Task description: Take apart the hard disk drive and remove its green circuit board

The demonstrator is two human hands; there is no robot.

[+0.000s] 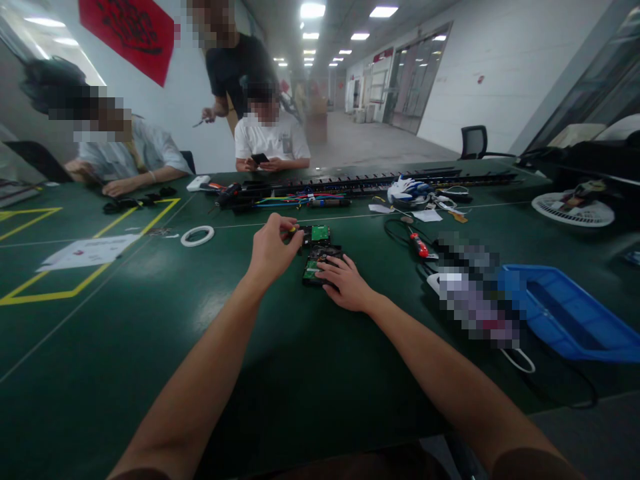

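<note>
My left hand (274, 250) is closed in a pinch, thumb against fingers, at the left end of a small black part with a bright green circuit board (321, 233). A bit of yellow shows at the fingertips; what they hold is too small to make out. Nearer to me lies a black housing (311, 274) with another green board inside. My right hand (347, 283) rests over its right side with the fingers stretched out and slightly apart. The palm and fingers cover part of this housing. Both pieces lie close together on the green tabletop (280, 380).
A white ring (197, 236) lies left of my hands. Rightward are a red-and-black screwdriver (419, 245) and a blue tray (575, 307). Farther back lie a power drill (229, 194), coloured wires and a glove (407, 191). Two people sit across the table; another stands behind.
</note>
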